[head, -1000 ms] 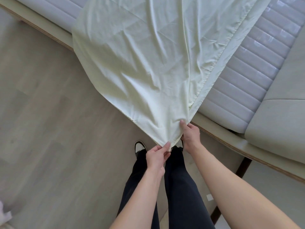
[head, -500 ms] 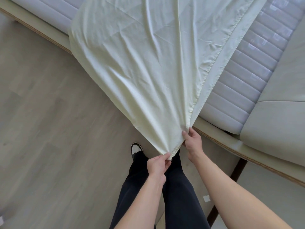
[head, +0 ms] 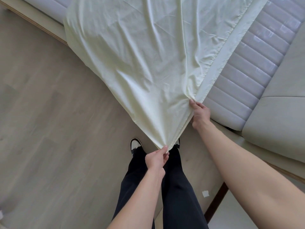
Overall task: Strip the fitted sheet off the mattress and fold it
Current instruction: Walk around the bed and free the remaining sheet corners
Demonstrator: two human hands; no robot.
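My fingers [head: 165, 148] on the left hand [head: 156, 160] are curled in with the thumb, pinching the very tip of the fitted sheet [head: 145, 63] at the lower middle of the frame, just above my knees. The left forearm comes up from the bottom edge, wrist straight, knuckles turned toward the camera.

My right hand [head: 199, 115] sits higher and to the right, near the middle of the frame. Its fingertips are bent down onto the sheet's hemmed edge and gather a small bunch of cloth there; the thumb side is hidden under the fabric, so I cannot tell how tight that grip is. The right arm stretches in long from the lower right corner, nearly straight at the elbow.

The pale yellow sheet fans out from my two hands toward the top of the frame, pulled into a taut point between them, with creases radiating upward. Its upper part lies across the mattress [head: 247, 63], whose quilted grey surface shows bare on the right. The sheet's left portion hangs past the bed frame [head: 41, 25] over the wooden floor [head: 49, 129]. My dark trousers [head: 175, 187] and one black-and-white shoe [head: 136, 145] show below the sheet's tip.
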